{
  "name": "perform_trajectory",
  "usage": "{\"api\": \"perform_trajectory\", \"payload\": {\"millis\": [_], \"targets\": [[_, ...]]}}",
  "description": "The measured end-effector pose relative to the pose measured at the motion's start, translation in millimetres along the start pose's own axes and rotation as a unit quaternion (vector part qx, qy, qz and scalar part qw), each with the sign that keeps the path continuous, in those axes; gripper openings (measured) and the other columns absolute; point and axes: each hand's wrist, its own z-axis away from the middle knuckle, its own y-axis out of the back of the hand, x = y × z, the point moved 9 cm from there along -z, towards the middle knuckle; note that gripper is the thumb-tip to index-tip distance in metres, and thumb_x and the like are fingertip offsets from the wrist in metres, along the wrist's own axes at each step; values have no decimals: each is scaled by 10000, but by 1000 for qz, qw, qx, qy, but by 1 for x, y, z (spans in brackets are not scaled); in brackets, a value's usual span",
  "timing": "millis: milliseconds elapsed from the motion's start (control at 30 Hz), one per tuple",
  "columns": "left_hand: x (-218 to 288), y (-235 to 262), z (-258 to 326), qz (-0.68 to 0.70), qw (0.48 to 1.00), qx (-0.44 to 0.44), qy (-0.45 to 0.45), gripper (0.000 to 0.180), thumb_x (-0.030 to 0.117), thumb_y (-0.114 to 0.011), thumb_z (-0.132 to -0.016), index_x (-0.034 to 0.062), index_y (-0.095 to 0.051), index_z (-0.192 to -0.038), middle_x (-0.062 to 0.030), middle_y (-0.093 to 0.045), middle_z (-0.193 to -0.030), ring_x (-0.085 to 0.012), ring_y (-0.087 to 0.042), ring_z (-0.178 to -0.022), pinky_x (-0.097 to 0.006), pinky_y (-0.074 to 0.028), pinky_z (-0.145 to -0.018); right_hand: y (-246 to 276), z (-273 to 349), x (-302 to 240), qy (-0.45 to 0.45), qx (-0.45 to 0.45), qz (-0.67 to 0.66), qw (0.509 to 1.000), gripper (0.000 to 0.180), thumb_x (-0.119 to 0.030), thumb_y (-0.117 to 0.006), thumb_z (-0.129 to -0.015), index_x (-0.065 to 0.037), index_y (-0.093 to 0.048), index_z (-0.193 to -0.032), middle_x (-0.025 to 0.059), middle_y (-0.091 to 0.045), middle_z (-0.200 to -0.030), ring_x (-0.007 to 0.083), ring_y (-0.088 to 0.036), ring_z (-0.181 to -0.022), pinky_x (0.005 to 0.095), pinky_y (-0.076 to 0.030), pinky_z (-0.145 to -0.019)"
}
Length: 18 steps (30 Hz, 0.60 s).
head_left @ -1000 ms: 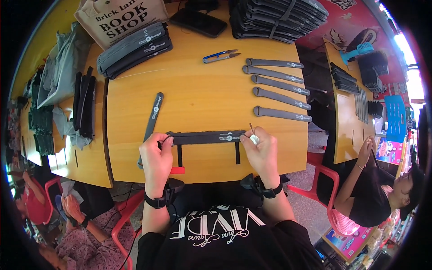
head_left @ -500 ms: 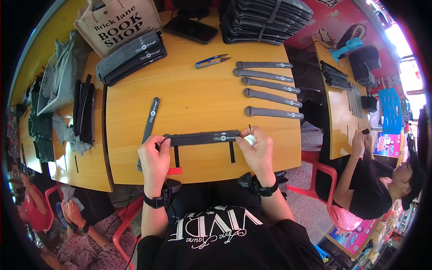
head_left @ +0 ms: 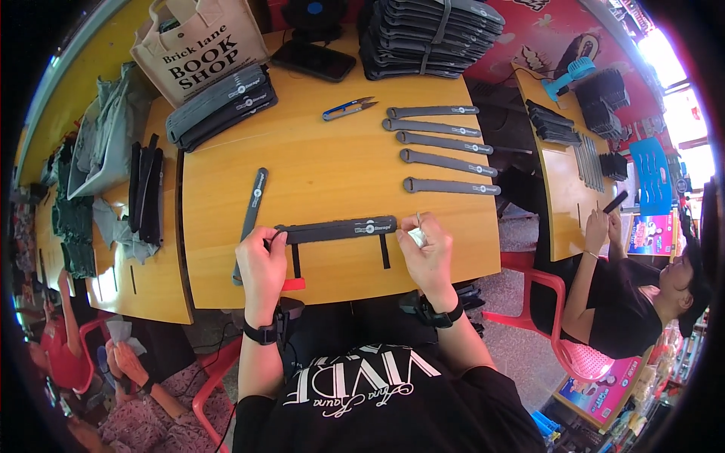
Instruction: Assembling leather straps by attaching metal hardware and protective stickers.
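Observation:
A dark grey fabric strap (head_left: 336, 230) with white print lies crosswise in front of me. My left hand (head_left: 263, 260) is closed in a pinch on its left end. Just off its right end, my right hand (head_left: 427, 253) is closed with thumb and fingertips together. A small white piece (head_left: 416, 236), too small to make out, shows between its fingers. Beyond my left hand another grey strap (head_left: 257, 198) lies slantwise, its lower part running behind that hand. Two dark strips, one of them by a red tab (head_left: 294, 285), lie below the strap I pinch.
Several slotted grey straps (head_left: 445, 156) lie in a row at the right. Blue-handled thread snips (head_left: 347, 110), a dark phone (head_left: 313, 60), a strap bundle (head_left: 223, 109), a tied strap stack (head_left: 427, 38) and a canvas bag (head_left: 200, 49) stand farther back. A co-worker sits at the right.
My right hand has come off the strap's right end, leaving a small gap. My left hand keeps its pinch. The whole view has shifted slightly.

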Motion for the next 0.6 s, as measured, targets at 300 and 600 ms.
{"api": "perform_trajectory", "payload": {"millis": [300,600], "targets": [[2,-2,5,40,999,1,-13,93,23,-681,-795,-43,-624,-826,-165,-637,-680,-260,-604,-567,-327,-450,-537,-5,1,-16,53,-27,118,991,155,76,-669,-722,42,-630,-868,146,-553,-809,280,-590,-710,322,-468,-635],[-2,3,5,41,999,3,19,137,3,-673,-800,-45,-590,-898,-141,-613,-645,-229,-583,-550,-316,-443,-532,-10,-2,-15,41,-41,120,991,120,80,-661,-723,50,-600,-823,151,-537,-794,283,-576,-683,330,-450,-606]]}}
